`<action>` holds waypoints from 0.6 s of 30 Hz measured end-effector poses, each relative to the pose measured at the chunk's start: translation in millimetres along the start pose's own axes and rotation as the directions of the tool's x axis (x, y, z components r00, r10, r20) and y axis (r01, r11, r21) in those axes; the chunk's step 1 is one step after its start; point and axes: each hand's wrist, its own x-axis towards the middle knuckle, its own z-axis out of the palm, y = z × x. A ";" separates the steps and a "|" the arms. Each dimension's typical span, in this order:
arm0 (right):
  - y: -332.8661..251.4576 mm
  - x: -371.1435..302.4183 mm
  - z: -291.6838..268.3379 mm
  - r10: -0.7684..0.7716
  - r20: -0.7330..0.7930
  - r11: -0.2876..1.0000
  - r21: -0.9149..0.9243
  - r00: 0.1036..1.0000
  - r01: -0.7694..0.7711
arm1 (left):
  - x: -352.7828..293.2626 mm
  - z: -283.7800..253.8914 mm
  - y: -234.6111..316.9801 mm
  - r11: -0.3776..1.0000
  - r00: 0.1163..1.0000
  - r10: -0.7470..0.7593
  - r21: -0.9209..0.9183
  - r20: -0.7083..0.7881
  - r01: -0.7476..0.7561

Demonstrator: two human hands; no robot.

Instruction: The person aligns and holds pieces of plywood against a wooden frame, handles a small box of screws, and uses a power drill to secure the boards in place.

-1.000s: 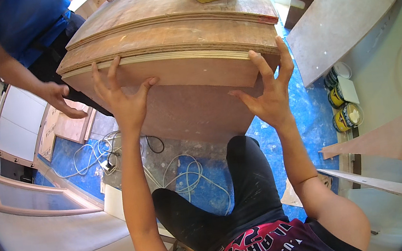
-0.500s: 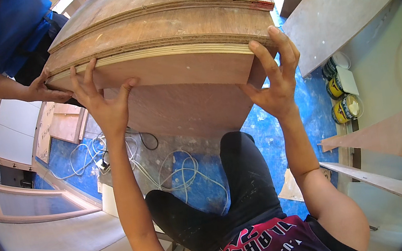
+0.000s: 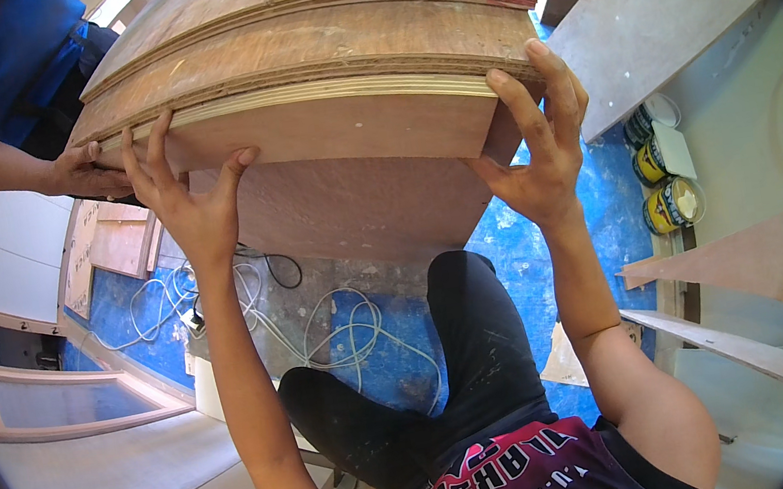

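A plywood strip (image 3: 348, 132) stands on edge across the front of a wooden box-like piece, its pale layered edge facing up under the stacked plywood sheets (image 3: 318, 46). My left hand (image 3: 190, 211) grips the strip towards its left part, fingers over the top edge and thumb against the front face. At the right end my right hand (image 3: 544, 152) holds the corner, fingertips on the top edge and thumb low at the strip's end. A co-worker's hand (image 3: 88, 174) touches the far left end. Below the strip, a broad plywood panel (image 3: 357, 205) reaches down to the floor.
White cables (image 3: 355, 347) lie looped on the blue floor covering (image 3: 532, 276) by my knees. Several paint tubs (image 3: 670, 205) stand along the right wall. A large board (image 3: 657, 16) leans at the back right, and a wooden frame (image 3: 77, 391) lies at left.
The view has shifted slightly, and the yellow and green box on top has mostly slipped out of it. Both my hands keep their grip; the left sits slightly further left in the picture.
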 end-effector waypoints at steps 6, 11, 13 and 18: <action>-0.7 0.7 -0.4 0.019 0.051 0.999 -0.042 0.999 -0.017 | -0.4 -1.3 0.0 0.999 1.000 -0.011 -0.031 -0.015 0.010; 0.6 -2.8 -4.0 -0.035 0.065 0.999 -0.010 0.997 0.036 | 2.9 3.8 -19.9 0.987 0.984 0.152 0.065 -0.090 -0.146; -15.5 5.8 -8.7 0.032 0.119 0.994 -0.105 0.992 -0.019 | 2.5 -2.1 -20.2 0.977 0.972 0.200 0.097 -0.124 -0.188; -20.6 7.6 -9.6 0.031 0.108 0.984 -0.176 0.994 -0.012 | 0.0 1.5 -18.4 0.988 0.980 0.147 0.063 -0.133 -0.139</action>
